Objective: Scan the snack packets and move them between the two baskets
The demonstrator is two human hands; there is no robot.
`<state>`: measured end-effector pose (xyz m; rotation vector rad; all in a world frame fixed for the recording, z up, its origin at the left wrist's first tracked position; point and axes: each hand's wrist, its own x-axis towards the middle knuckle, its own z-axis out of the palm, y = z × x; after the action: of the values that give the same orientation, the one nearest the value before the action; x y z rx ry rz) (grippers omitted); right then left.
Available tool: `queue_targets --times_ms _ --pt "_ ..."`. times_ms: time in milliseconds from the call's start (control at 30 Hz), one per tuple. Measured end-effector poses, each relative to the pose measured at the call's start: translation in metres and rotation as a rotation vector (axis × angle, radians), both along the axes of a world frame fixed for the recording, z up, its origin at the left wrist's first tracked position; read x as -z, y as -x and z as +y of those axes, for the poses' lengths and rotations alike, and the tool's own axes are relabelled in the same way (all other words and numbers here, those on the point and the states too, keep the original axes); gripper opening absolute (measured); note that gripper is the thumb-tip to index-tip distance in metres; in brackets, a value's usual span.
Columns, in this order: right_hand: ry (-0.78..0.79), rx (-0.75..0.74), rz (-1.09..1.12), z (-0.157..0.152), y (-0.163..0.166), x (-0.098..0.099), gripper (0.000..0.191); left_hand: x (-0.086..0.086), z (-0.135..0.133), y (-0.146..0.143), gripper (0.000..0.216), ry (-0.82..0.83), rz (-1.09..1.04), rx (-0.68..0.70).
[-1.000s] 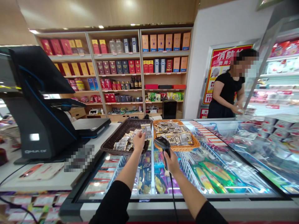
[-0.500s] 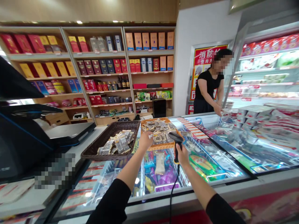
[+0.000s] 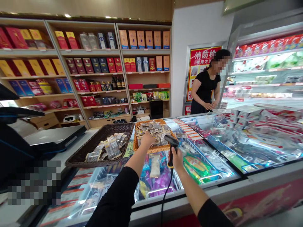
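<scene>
My left hand (image 3: 147, 138) reaches over the orange wicker basket (image 3: 135, 145), its fingers curled down onto the small clear-and-brown packets (image 3: 153, 127) inside. Whatever sits between those fingertips is hidden. My right hand (image 3: 177, 158) is wrapped around the handle of a black barcode scanner (image 3: 172, 142), just right of the basket. The scanner head is level with the basket's right rim, and its black cable (image 3: 165, 193) hangs down. Left of the orange basket stands a dark brown wicker basket (image 3: 81, 150) holding more such packets (image 3: 111, 148).
Both baskets rest on a glass-topped freezer (image 3: 228, 171) with bagged goods inside. A weighing scale (image 3: 55, 135) stands at left. Stacked packages (image 3: 265, 123) lie at right. A person in black (image 3: 205, 88) stands behind the freezer. Shelves of boxed goods (image 3: 94, 66) line the back wall.
The view has swung slightly right. My left hand has moved from the basket's front left edge farther in among the packets. The other person's hands have drawn back from the packages.
</scene>
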<state>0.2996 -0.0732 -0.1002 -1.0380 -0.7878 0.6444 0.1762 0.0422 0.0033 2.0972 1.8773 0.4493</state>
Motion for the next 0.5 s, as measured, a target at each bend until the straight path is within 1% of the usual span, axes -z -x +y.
queue_targets --times_ms 67,100,200,267,300,333,400,433,500 --pt "0.008 -0.003 -0.007 -0.002 0.001 -0.001 0.040 0.005 0.002 0.014 0.071 -0.041 -0.082 0.021" --pt "0.015 -0.002 -0.016 -0.003 0.002 -0.001 0.040 0.009 0.003 0.022 0.062 -0.070 -0.130 0.054" --pt "0.033 0.004 -0.059 -0.006 0.006 -0.002 0.038 0.018 0.002 0.041 0.027 -0.112 -0.315 0.149" --pt "0.032 -0.008 -0.102 -0.007 0.012 -0.005 0.037 0.018 0.001 0.050 0.019 -0.088 -0.458 0.166" --pt "0.029 -0.025 -0.129 -0.008 0.016 -0.008 0.036 0.016 0.000 0.054 0.019 -0.076 -0.533 0.185" --pt "0.026 -0.051 -0.159 -0.008 0.020 -0.011 0.035 0.013 0.000 0.059 0.027 -0.078 -0.610 0.210" --pt "0.015 -0.117 -0.216 -0.008 0.032 -0.019 0.033 0.005 0.001 0.072 0.060 -0.141 -0.752 0.258" --pt "0.010 -0.149 -0.248 -0.008 0.039 -0.023 0.032 0.001 0.003 0.080 0.073 -0.193 -0.808 0.259" --pt "0.002 -0.185 -0.313 -0.006 0.054 -0.029 0.030 -0.003 0.005 0.101 0.088 -0.278 -0.879 0.184"
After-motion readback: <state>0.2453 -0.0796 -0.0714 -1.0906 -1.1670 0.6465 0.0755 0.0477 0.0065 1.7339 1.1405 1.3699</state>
